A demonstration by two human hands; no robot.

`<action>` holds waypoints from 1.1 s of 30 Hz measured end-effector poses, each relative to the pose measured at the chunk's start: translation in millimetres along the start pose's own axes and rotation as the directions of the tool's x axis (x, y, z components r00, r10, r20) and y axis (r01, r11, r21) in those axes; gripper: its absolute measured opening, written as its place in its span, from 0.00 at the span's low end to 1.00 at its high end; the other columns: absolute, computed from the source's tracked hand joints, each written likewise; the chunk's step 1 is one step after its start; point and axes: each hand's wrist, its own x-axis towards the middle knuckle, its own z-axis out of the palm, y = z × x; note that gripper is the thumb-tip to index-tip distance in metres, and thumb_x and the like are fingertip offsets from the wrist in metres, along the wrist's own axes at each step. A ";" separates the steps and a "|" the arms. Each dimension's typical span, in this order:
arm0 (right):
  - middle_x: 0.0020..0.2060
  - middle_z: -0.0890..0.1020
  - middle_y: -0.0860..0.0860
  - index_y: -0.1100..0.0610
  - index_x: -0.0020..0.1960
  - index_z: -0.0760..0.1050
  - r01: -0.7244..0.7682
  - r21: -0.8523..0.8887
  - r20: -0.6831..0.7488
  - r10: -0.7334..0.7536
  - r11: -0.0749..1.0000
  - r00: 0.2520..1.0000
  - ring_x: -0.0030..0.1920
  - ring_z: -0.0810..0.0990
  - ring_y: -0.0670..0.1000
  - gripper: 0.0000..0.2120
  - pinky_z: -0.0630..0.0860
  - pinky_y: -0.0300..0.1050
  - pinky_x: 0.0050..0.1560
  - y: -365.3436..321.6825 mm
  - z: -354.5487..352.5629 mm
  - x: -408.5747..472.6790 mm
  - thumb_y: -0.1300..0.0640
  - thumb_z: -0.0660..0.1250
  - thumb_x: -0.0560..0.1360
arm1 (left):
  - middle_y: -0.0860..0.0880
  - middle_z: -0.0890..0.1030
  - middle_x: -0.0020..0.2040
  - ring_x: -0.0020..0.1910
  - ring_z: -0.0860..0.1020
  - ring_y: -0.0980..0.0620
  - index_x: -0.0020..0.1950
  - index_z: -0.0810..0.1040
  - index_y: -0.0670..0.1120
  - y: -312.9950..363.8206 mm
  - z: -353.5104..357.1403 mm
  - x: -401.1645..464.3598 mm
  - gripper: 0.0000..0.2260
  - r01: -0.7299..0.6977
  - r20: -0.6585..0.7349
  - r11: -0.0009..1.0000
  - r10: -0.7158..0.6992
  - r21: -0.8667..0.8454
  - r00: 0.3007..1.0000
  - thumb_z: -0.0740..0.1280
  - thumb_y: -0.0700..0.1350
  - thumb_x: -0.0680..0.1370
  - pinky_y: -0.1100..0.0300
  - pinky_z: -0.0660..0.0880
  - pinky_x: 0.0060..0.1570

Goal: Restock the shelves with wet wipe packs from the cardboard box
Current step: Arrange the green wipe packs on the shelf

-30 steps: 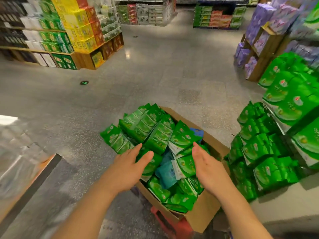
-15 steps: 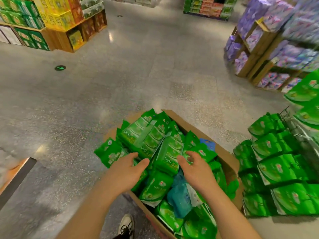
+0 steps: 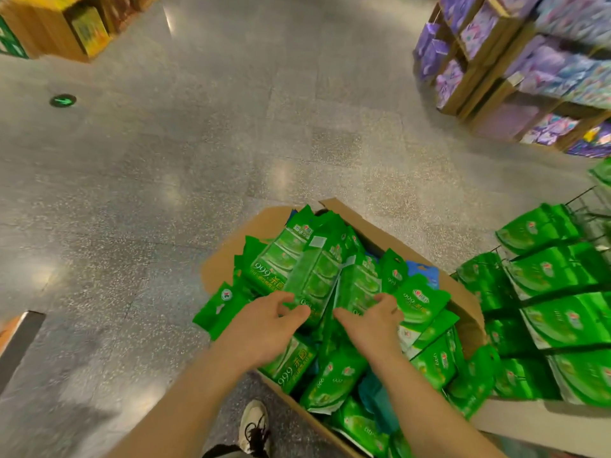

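Green wet wipe packs (image 3: 334, 375) are heaped in the cardboard box (image 3: 464, 305) at 6 o'clock. One upright bunch (image 3: 314, 276) is gripped on both sides by the left hand (image 3: 264, 328) and right hand (image 3: 372, 322), fingers curled on it. More green packs are racked on the shelf (image 3: 562, 292) at 3 o'clock, purple stock (image 3: 529, 61) at 1.

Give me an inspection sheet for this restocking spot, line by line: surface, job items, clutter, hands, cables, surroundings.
Surface: speckled grey floor, shiny.
Job's things: open cardboard box heaped with green wet wipe packs; more packs on the display rack to the right.
Clutter: blue pack among the green.
Hands: left hand and right hand each grip upright packs in the box.
Cables: nothing seen.
Surroundings: purple goods shelf, yellow stack, white shoe.
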 end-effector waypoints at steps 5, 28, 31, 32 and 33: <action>0.56 0.79 0.54 0.52 0.70 0.61 -0.079 0.350 0.013 0.080 0.934 0.997 0.50 0.83 0.55 0.39 0.82 0.54 0.53 -8.4 -24.1 -13.9 0.48 0.77 0.66 | 0.59 0.80 0.55 0.51 0.80 0.56 0.58 0.77 0.60 2.5 3.0 4.7 0.12 0.018 -0.022 0.961 -0.025 -0.276 0.999 0.62 0.61 0.79 0.53 0.77 0.57; 0.64 0.72 0.44 0.43 0.69 0.66 0.318 0.330 0.287 -0.416 0.889 0.863 0.53 0.77 0.36 0.26 0.76 0.33 0.48 -76.1 2.0 -85.6 0.37 0.67 0.76 | 0.36 0.84 0.53 0.45 0.85 0.39 0.57 0.82 0.40 -19.9 -26.5 -14.5 0.16 0.032 0.034 0.053 0.024 -0.998 0.999 0.67 0.45 0.72 0.43 0.82 0.45; 0.69 0.71 0.52 0.52 0.75 0.65 0.199 0.190 0.050 -0.212 0.961 0.976 0.63 0.76 0.50 0.33 0.76 0.49 0.61 -65.1 15.6 -47.1 0.40 0.72 0.76 | 0.37 0.84 0.53 0.46 0.85 0.39 0.58 0.81 0.42 -34.6 -34.3 -17.0 0.17 0.010 0.010 0.023 -0.030 -1.000 0.999 0.67 0.45 0.71 0.40 0.80 0.50; 0.73 0.68 0.55 0.55 0.77 0.62 0.147 0.137 0.016 -0.150 0.980 0.988 0.69 0.72 0.55 0.40 0.73 0.55 0.68 -61.7 20.2 -36.8 0.39 0.74 0.73 | 0.37 0.84 0.54 0.47 0.84 0.39 0.58 0.80 0.42 -39.8 -36.0 -18.0 0.17 0.002 0.001 0.020 -0.046 -1.000 0.999 0.68 0.45 0.71 0.38 0.78 0.54; 0.76 0.65 0.57 0.57 0.79 0.58 0.089 0.111 0.028 -0.093 0.990 0.995 0.74 0.68 0.58 0.47 0.69 0.58 0.72 -58.1 25.4 -26.8 0.37 0.75 0.71 | 0.37 0.84 0.54 0.49 0.83 0.38 0.59 0.80 0.42 -43.4 -37.6 -19.9 0.17 -0.002 -0.003 0.020 -0.054 -1.000 0.999 0.67 0.45 0.71 0.37 0.76 0.57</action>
